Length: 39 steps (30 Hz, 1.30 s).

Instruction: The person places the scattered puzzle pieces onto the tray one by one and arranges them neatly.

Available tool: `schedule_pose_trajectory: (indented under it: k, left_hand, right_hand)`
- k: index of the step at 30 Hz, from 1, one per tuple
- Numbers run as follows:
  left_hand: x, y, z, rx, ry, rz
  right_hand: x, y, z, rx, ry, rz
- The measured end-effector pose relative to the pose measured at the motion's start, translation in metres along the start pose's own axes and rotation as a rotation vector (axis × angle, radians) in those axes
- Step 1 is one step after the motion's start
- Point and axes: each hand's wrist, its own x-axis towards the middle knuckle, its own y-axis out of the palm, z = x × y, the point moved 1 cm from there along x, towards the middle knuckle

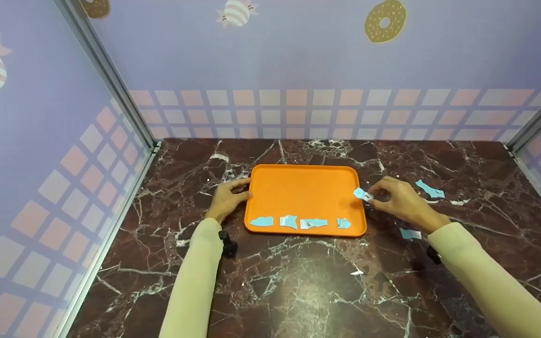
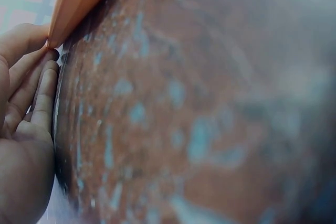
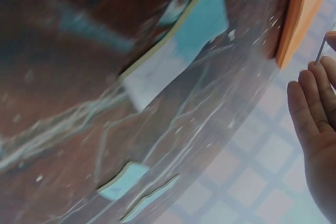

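An orange tray (image 1: pixel 305 197) lies on the marbled table. My left hand (image 1: pixel 228 199) grips its left rim, thumb and fingers meeting at the edge in the left wrist view. My right hand (image 1: pixel 399 199) pinches a small flat blue-and-white puzzle piece (image 1: pixel 362 194) between thumb and fingertips, over the tray's right rim. Along the tray's near side lie a rounded blue piece (image 1: pixel 262 221), a notched piece (image 1: pixel 289 221), a longer piece (image 1: pixel 313 224) and a small jagged piece (image 1: pixel 343 223). In the right wrist view, the pinched piece shows only as a thin edge.
Right of the tray, an elongated blue piece (image 1: pixel 430 189) lies on the dark marbled table (image 1: pixel 298 286), behind the right hand. Another blue-and-white piece (image 1: pixel 410 234) lies near the right wrist. A patterned wall (image 1: pixel 298 61) stands behind, with a metal-framed panel (image 1: pixel 40 155) at left.
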Motion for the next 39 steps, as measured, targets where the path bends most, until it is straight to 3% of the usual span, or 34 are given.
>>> schedule_pose_trajectory:
  k: [7, 23, 32, 39]
  left_hand:
    - [0.000, 0.000, 0.000, 0.005, 0.009, 0.001]
    - [0.000, 0.000, -0.001, 0.007, 0.025, 0.002]
    - [-0.001, 0.000, -0.001, 0.001, 0.024, -0.006]
    - [-0.001, 0.000, 0.000, -0.006, 0.022, -0.002]
  right_hand:
    - [0.010, 0.013, 0.016, 0.032, -0.045, 0.023]
    - [0.037, 0.044, 0.058, 0.084, -0.244, 0.060]
    - [0.053, 0.060, 0.078, 0.133, -0.241, 0.123]
    - [0.062, 0.073, 0.086, 0.117, -0.279, 0.122]
